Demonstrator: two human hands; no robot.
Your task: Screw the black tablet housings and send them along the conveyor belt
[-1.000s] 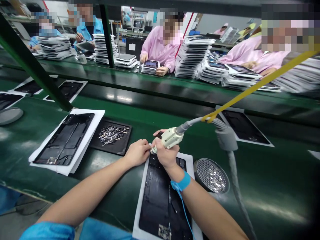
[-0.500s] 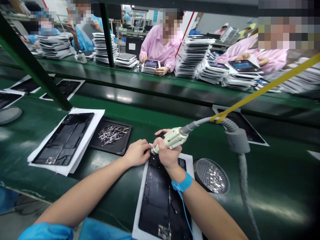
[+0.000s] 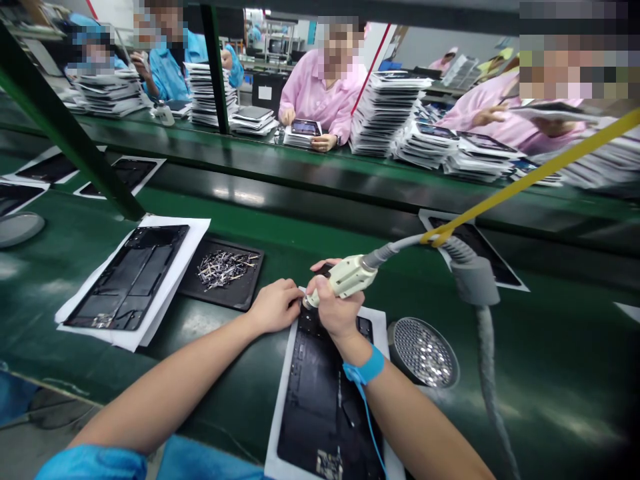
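Observation:
My right hand [image 3: 337,307] is wrapped round a cream electric screwdriver [image 3: 350,277] with a grey cable. Its tip points down at the upper left corner of a black tablet housing [image 3: 320,387], which lies on white paper [image 3: 275,437] in front of me. Close to the tip, my left hand [image 3: 275,307] rests at that same corner with its fingers curled in; its fingertips are hidden. A blue wrist strap [image 3: 367,365] circles my right wrist. Right of the housing stands a round dish [image 3: 425,352] with a perforated top and shiny small pieces, probably screws.
A black tray [image 3: 235,297] of small strips sits left of my hands, beside another housing [image 3: 135,280] on paper. A green post [image 3: 75,127] slants at left. The hanging cable [image 3: 487,367] is at right. Beyond the belt [image 3: 300,200], co-workers sit behind stacks [image 3: 385,113].
My hands and the screwdriver stay in place. Housings on the belt have slid slightly left. Across the belt, a co-worker in pink has lifted a panel, and one in blue no longer holds one up.

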